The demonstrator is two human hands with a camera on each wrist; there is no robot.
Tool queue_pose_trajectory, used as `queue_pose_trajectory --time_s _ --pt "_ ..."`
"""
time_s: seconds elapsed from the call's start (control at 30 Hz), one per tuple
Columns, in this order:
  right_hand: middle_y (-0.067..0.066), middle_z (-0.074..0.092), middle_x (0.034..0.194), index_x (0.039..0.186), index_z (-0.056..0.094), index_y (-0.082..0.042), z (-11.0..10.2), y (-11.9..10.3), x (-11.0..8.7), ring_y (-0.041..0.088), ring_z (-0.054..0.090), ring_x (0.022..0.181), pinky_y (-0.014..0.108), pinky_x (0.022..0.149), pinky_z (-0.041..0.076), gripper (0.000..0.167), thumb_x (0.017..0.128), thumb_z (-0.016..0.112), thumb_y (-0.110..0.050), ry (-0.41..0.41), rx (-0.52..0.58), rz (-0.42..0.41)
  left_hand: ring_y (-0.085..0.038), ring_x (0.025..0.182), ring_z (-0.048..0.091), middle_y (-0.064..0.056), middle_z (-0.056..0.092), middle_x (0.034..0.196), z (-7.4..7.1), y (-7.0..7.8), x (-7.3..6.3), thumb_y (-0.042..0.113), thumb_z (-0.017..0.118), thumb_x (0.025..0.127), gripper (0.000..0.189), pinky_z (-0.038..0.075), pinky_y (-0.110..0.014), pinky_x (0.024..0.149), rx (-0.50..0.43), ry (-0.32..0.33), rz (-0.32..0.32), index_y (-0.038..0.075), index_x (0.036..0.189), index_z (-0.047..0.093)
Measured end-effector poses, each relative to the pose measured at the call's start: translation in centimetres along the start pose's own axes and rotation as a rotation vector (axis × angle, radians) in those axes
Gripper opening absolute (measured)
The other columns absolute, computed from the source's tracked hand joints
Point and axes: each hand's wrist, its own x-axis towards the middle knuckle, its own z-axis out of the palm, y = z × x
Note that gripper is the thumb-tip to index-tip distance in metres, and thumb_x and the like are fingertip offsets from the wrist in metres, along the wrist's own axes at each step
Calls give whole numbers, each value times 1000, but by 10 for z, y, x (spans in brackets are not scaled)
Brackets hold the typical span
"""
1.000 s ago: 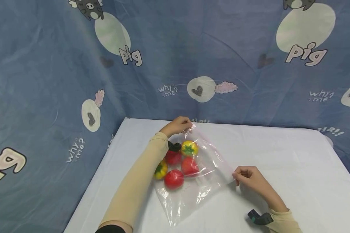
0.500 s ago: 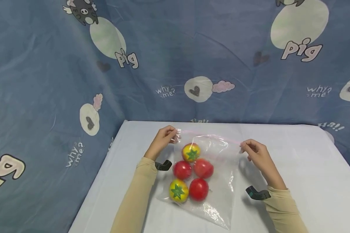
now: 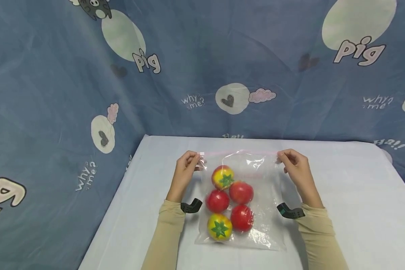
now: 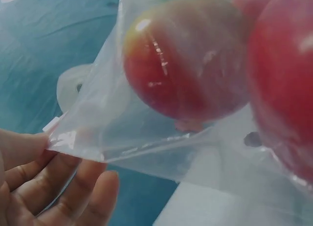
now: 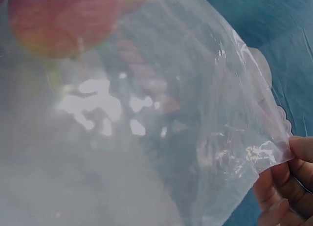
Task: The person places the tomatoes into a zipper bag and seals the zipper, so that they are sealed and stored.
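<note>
A clear zip bag [image 3: 268, 210] with a pink-edged top lies spread out between my two hands, its mouth toward the back. My left hand [image 3: 183, 174] pinches the top left corner beside a small white zip slider [image 4: 51, 124]. The top right corner is pinched between thumb and finger of my right hand [image 3: 299, 173]. Several round fruits are inside the bag, bunched toward its left: red ones [image 3: 217, 201] and yellow ones [image 3: 219, 227] with green star-shaped tops. In the right wrist view the bag's film bulges with glare, and one fruit [image 5: 58, 25] shows through it.
A white-covered table [image 3: 351, 210] bears the bag. Behind it and to the left hangs a blue printed cloth [image 3: 168, 56]. A black wrist camera mount [image 3: 191, 206] sticks inward from the left sleeve, and another mount [image 3: 290, 212] from the right.
The bag has turned from slanted to square in front of me. My right hand has moved toward the back with its corner; my left hand has shifted left and nearer with its own corner.
</note>
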Motion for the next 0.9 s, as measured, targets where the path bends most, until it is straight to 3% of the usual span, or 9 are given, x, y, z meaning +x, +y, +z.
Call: queue_pose_trajectory --time_s 0.3,0.53,0.77,0.9 --pt "-18 65 84 112 68 2 -4 -2 -3 3 60 79 18 59 50 40 104 61 -36 5 36 14 -10 88 75 -27 75 106 13 6 -4 17 57 106 23 64 -28 80 -10 101 34 -6 107 62" --pt "-19 65 85 113 67 3 -6 -3 -3 2 61 82 18 60 51 40 104 61 -36 -10 57 15 -17 88 77 -22 77 109 23 12 -9 25 56 107 25 62 -23 80 -46 148 -17 0 108 62" --pt "-18 66 85 114 66 3 -6 -3 -4 3 61 83 19 60 51 40 104 61 -35 -32 70 3 -27 92 77 -24 77 108 24 10 -10 26 55 108 27 62 -27 83 -81 142 -22 -1 108 61" --pt "-18 66 85 114 66 3 -6 -1 -4 3 61 83 19 60 51 40 104 61 -36 -36 72 14 -21 88 78 -25 77 107 24 9 -10 25 54 108 26 63 -27 83 -98 127 -2 0 108 60"
